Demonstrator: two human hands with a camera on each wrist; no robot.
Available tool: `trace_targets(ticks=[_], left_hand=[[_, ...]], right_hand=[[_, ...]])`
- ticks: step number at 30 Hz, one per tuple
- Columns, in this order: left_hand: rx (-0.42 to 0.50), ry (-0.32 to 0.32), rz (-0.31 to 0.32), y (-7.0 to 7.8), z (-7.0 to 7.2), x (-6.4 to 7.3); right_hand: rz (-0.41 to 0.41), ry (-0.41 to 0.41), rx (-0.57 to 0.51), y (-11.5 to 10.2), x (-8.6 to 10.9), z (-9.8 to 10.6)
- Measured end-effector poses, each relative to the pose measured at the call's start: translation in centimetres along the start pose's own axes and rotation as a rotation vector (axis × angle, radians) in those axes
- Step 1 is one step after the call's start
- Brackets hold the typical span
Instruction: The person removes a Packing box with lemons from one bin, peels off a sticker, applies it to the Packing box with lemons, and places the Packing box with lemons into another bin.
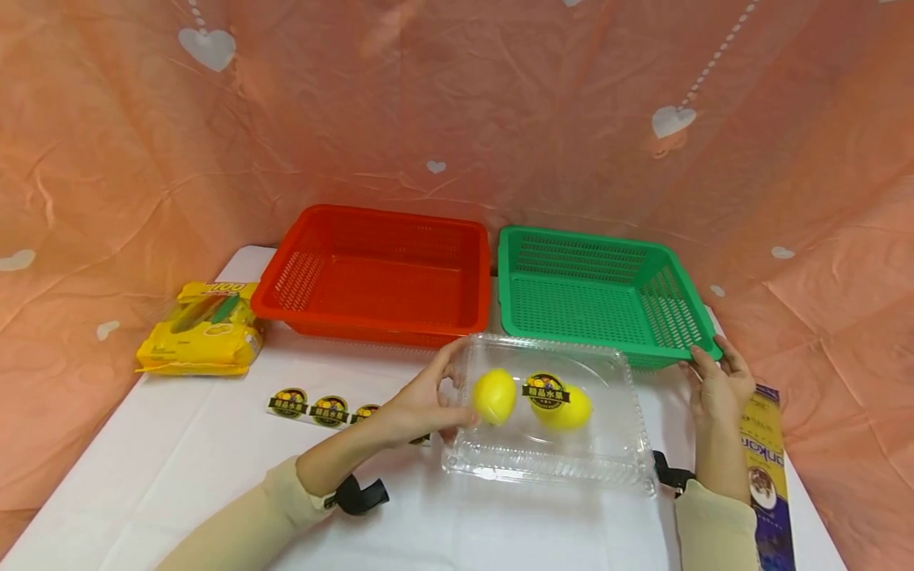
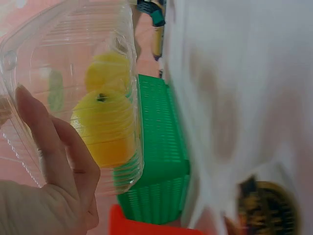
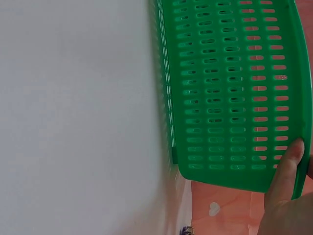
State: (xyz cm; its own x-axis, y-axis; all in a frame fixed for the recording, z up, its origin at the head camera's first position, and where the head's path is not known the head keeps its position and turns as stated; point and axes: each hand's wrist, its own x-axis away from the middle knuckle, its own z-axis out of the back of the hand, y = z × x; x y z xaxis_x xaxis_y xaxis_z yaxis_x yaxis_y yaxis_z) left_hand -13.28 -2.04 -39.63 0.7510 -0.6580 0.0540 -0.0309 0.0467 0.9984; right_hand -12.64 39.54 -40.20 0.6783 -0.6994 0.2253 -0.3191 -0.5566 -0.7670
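Note:
My left hand [image 1: 421,404] grips the left side of a clear plastic clamshell box [image 1: 607,452], its thumb over the top. Two yellow lemons [image 1: 494,396] lie inside the box, and a black-and-gold label [image 1: 546,391] is stuck on the lid. In the left wrist view the box [image 2: 39,54] is raised off the white table, lemons [image 2: 105,127] showing through its wall. My right hand [image 1: 723,388] pinches the near right corner of a green basket [image 1: 585,345]. Seen from the right wrist, fingers [image 3: 286,169] lie against the wall of the basket [image 3: 225,178] below its rim.
Left of the green basket stands a red basket [image 1: 385,329]. A yellow fruit-print bag [image 1: 203,341] lies at the far left. A strip of round labels [image 1: 330,411] is on the white table [image 1: 178,476], partly behind my left forearm. A purple-and-yellow packet [image 1: 767,476] lies at the right.

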Motion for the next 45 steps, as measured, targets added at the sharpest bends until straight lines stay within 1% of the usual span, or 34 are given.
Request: trace_targets(ticks=[3, 6, 9, 10, 14, 17, 21, 24, 27, 30, 34, 38, 42, 45], left_hand=[[0.023, -0.003, -0.015, 1.2, -0.2, -0.6], [0.030, 0.004, -0.019, 2.5, -0.3, -1.7], [-0.012, 0.028, -0.033, 3.6, -0.3, -3.2], [-0.028, 0.034, -0.038, 4.0, -0.4, -3.9], [-0.108, 0.055, -0.082, 5.7, -0.4, -6.8], [-0.104, 0.056, -0.093, 7.1, -0.3, -9.3], [-0.063, 0.038, -0.079, 8.6, -0.1, -12.3], [-0.059, 0.008, -0.068, 9.4, 0.0, -14.3], [-0.060, -0.024, -0.058, 10.1, 0.1, -16.2], [-0.059, -0.051, -0.046, 10.5, 0.2, -18.0], [-0.054, -0.069, -0.038, 10.6, 0.5, -20.1], [-0.018, -0.040, -0.030, 10.1, 0.9, -21.7], [0.035, -0.004, 0.002, 9.2, 1.0, -23.1], [0.033, 0.007, 0.017, 8.6, 1.0, -24.0]], right_hand=[[-0.003, 0.000, 0.002, -0.1, 0.0, 0.0], [-0.006, 0.009, 0.007, -0.2, -0.1, 0.0], [-0.010, 0.012, 0.007, -0.2, -0.1, 0.1], [-0.011, 0.014, 0.015, -0.3, -0.1, 0.1], [0.028, 0.031, 0.076, 0.0, -0.3, 0.2], [0.067, 0.033, 0.076, 0.2, -0.5, 0.2], [0.029, 0.025, 0.021, 0.1, -0.4, 0.1], [0.007, 0.018, 0.025, 0.1, -0.3, 0.0], [0.018, -0.001, 0.026, 0.2, -0.2, 0.1], [0.019, 0.005, 0.033, 0.2, -0.2, 0.2], [0.019, 0.015, 0.052, 0.3, 0.0, 0.1], [0.013, -0.009, 0.071, 0.6, 0.3, -0.2], [0.014, -0.014, 0.106, 0.8, 0.5, -0.1], [0.020, -0.006, 0.122, 1.1, 0.8, 0.0]])
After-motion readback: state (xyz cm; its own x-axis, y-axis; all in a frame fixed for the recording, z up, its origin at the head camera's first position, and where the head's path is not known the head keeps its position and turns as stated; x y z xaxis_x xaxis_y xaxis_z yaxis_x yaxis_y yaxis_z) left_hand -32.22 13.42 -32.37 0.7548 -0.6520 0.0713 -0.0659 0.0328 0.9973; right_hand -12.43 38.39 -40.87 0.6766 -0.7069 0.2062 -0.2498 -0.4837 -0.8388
